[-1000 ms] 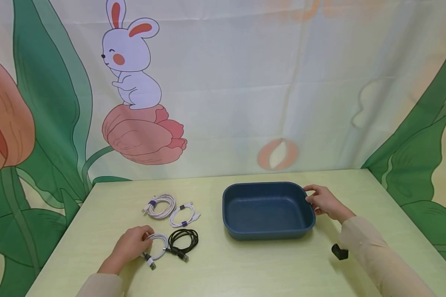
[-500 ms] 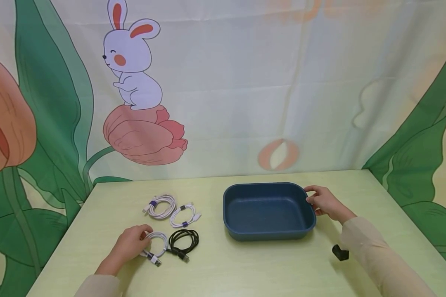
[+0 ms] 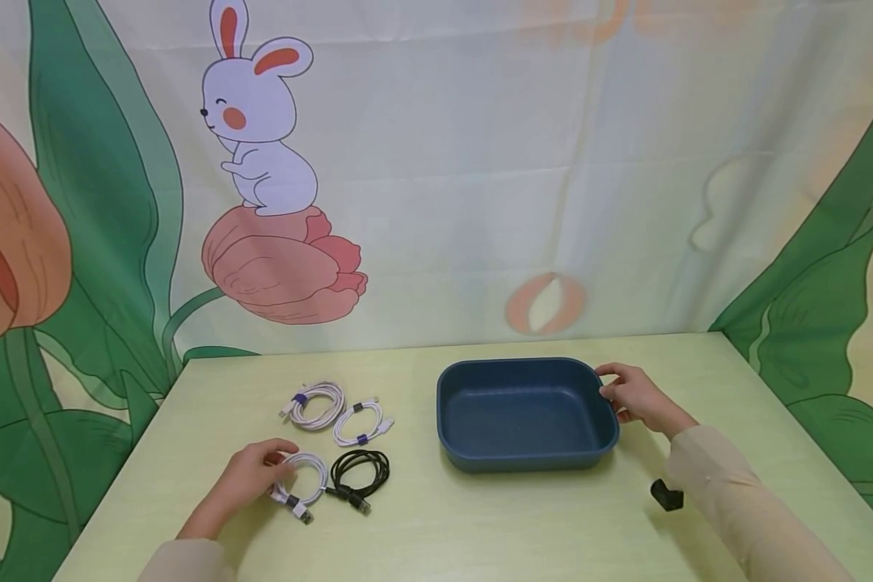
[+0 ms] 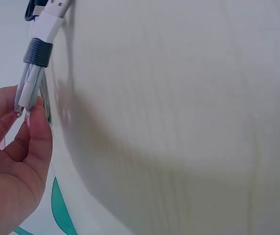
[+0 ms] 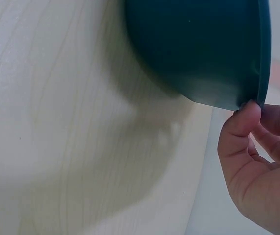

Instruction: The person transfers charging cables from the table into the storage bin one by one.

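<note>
My left hand [image 3: 250, 473] pinches the left side of a coiled white USB cable [image 3: 324, 477] between thumb and fingers. In the left wrist view, the cable's plug and dark grey strap [image 4: 38, 52] stick out past the fingertips. Just right of that coil lies a black USB cable [image 3: 383, 478], also wound in a loop. Behind them are a thicker white cable coil [image 3: 339, 404] with a purple strap and a smaller white cable coil [image 3: 335, 428]. My right hand [image 3: 638, 398] grips the right rim of a dark blue rectangular bin [image 3: 527, 463], thumb on the outer wall.
A small black object [image 3: 667, 495] lies near the right forearm; its kind is unclear. The pale wooden table [image 3: 509, 525] ends at a printed cloth backdrop [image 3: 436, 178] with a rabbit and tulips. The bin holds nothing.
The held white cable has turned a little, its plug swinging right and then settling slightly left. My left hand has shifted slightly left and away from me. The right hand stays on the bin.
</note>
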A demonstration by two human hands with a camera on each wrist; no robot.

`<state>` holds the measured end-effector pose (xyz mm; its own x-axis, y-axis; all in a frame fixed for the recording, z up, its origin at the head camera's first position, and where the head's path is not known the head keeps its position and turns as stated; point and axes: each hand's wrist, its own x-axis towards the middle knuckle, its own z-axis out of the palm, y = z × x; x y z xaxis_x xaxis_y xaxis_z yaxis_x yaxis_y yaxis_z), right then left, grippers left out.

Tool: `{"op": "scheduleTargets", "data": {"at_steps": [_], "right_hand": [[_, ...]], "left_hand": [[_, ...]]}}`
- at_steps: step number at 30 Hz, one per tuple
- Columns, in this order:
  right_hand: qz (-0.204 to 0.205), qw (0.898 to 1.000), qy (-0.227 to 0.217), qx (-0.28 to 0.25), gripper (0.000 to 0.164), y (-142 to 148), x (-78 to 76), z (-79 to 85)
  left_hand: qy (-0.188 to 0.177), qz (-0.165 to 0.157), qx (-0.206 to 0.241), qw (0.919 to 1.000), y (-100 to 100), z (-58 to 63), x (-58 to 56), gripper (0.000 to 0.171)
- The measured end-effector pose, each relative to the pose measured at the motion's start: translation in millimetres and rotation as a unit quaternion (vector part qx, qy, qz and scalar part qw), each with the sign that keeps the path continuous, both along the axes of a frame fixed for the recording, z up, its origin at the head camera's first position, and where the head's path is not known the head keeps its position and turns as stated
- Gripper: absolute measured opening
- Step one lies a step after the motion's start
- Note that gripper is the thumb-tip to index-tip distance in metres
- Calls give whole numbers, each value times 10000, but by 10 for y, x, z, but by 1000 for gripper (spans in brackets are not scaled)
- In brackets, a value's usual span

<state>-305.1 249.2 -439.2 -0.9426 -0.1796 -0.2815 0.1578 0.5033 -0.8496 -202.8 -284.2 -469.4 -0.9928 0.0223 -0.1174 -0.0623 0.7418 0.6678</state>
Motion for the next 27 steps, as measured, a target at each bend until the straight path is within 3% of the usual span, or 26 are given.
{"op": "scheduleTargets", "data": {"at_steps": [5,14,23,27], "right_hand": [[20,10000,14,-23,41,2,4,1],[12,10000,-49,10,43,-12,11,20],[8,10000,-55,26,43,-15,11,23],[-8,10000,-70,24,43,-15,6,19]], "left_hand": [[-206,91,524,9984,-3,7,7,27],[-386,142,800,9959,-31,-12,2,27],[-337,97,842,9958,-41,57,6,28],[-174,-161,1056,9941,-68,68,-4,28]]}}
